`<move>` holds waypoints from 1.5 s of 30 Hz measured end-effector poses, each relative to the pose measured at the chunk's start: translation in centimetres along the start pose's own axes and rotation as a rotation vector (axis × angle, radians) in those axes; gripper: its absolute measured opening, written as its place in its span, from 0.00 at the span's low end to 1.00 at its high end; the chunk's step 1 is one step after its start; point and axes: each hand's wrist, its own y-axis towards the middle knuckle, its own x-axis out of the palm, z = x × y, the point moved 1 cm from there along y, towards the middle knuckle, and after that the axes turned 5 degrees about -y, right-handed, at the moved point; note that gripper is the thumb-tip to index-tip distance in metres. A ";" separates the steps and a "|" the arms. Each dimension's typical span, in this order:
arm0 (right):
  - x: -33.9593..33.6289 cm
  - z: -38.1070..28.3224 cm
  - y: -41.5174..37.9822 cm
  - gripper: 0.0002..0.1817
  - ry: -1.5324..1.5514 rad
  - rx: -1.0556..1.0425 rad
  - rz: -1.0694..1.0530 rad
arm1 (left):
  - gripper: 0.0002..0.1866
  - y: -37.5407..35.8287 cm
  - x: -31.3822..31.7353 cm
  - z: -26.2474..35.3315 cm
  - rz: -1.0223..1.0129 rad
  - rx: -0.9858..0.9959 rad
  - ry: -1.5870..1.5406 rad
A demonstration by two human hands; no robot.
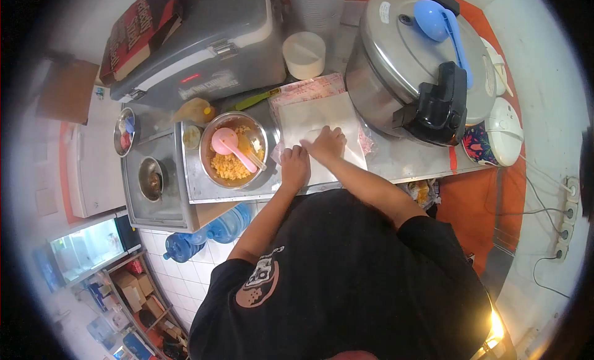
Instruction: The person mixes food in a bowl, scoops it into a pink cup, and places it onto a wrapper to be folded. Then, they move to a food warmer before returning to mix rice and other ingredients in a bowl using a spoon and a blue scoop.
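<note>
White paper sheets (318, 115) lie on the metal counter, over red-printed paper (309, 91). My left hand (295, 166) rests at their left edge with its fingers bent together; what they hold, if anything, is too small to tell. My right hand (327, 144) lies on the sheets with its fingers apart. Left of the paper is a steel bowl (265, 137) of yellow-orange food (229, 167), in which a pink ladle (234, 148) leans. A green-handled knife (253, 100) lies behind the bowl.
A large steel cooker (396, 63) with a blue ladle (458, 41) on its lid stands at right. Behind are a grey cooler box (204, 56) and a white round container (304, 55). Sink with a small pan (150, 177) at left. Blue water bottles (229, 224) stand below.
</note>
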 end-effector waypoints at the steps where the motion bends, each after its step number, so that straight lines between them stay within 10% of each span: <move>1: 0.6 0.0 -0.7 0.39 -0.085 -0.061 0.095 | 0.16 0.0 -0.8 0.4 -0.037 -0.051 -0.044; 6: 4.2 2.6 0.0 0.38 0.297 -0.291 0.293 | 0.18 -0.3 -0.2 -0.6 -0.132 -0.181 -0.380; 17: -3.5 5.7 -2.9 0.41 1.217 -0.064 -0.508 | 0.21 0.8 -3.0 1.8 -0.416 -0.405 -1.230; 20: -4.3 9.1 -3.2 0.36 1.189 -0.053 -0.619 | 0.18 0.9 -5.4 2.8 -0.430 -0.109 -0.802; 25: -3.8 19.0 -1.3 0.37 0.975 0.242 -0.019 | 0.12 1.0 -10.8 -3.5 0.298 -0.747 -0.439; 30: -0.4 27.9 2.2 0.45 0.750 0.319 0.391 | 0.19 -1.0 -10.2 -12.9 0.079 -0.969 -0.178; 37: -4.0 16.6 -1.0 0.41 0.187 0.588 0.831 | 0.19 -1.9 -9.9 -14.8 0.182 -0.948 -0.236; 41: -2.6 7.4 -3.1 0.10 0.421 -0.313 0.595 | 0.15 -3.7 -15.2 -14.2 0.409 -0.835 -0.333; 45: 0.1 -6.6 -6.1 0.13 0.281 -0.650 0.152 | 0.11 -7.3 -17.8 -16.8 0.610 -0.784 -0.481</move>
